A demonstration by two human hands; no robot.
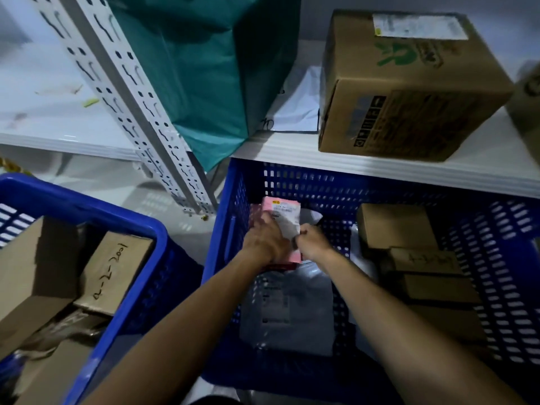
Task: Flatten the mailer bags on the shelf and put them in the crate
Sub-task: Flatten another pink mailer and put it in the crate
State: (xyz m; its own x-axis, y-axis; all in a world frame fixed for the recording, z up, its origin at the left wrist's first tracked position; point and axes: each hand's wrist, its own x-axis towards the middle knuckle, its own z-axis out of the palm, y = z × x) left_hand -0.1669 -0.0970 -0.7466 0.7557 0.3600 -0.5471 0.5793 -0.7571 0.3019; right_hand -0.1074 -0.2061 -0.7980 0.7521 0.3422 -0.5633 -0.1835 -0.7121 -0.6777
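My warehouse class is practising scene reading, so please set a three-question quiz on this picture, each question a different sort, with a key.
1. True or false: the left hand and right hand both hold the pink mailer bag inside the blue crate by the shelf.
2. What lies flat in that crate below the hands? A grey mailer bag; B bottle; C shoe.
3. Which large brown thing stands on the shelf right of the teal bag?
Key: 1 true; 2 A; 3 cardboard box.

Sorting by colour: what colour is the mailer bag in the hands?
The mailer bag is pink; head view shows it.
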